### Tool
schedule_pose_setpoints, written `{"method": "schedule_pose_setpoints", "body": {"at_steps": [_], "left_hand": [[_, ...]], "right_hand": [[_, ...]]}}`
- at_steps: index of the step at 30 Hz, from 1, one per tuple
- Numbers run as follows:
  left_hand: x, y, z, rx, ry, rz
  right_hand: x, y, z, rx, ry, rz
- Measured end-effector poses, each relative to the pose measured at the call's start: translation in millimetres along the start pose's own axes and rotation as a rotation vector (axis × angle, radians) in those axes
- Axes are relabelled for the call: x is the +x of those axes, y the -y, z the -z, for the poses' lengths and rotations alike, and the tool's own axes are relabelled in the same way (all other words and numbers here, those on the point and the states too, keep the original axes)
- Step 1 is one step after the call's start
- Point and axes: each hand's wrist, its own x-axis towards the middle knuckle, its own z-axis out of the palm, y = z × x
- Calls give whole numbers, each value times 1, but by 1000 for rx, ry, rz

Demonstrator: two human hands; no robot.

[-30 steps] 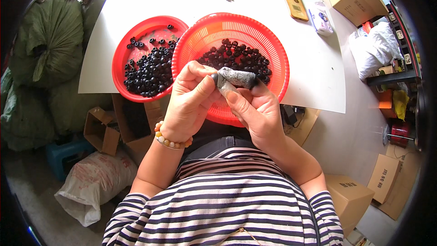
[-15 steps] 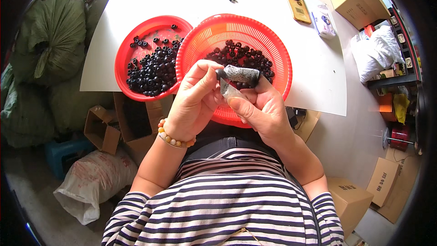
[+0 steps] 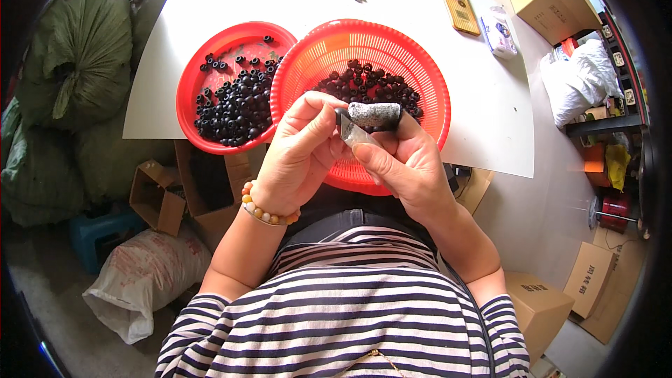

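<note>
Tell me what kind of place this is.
Probably a small home workshop or storeroom for hand piecework. A white table carries a red bowl and red basket of small black rings, with cardboard boxes and stuffed sacks on the floor around it.

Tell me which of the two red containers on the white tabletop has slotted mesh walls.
The larger red plastic basket on the right, directly under both hands. The smaller red bowl to its left has solid, smooth walls.

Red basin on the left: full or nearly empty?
Partly full: black rings cover about half the red basin; bare bottom shows at its top.
</note>
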Motion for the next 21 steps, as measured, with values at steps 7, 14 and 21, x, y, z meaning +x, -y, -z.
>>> {"method": "schedule_pose_setpoints", "body": {"at_steps": [7,14,21], "left_hand": [[0,3,7,45,42,3],[-1,1,3,-52,-60,113],[-2,-2,-1,75,-101,130]], "right_hand": [[0,-1,1,100,-22,-9],[-2,-1,4,75,19,9],[-2,-2,1,-87,24,85]]}}
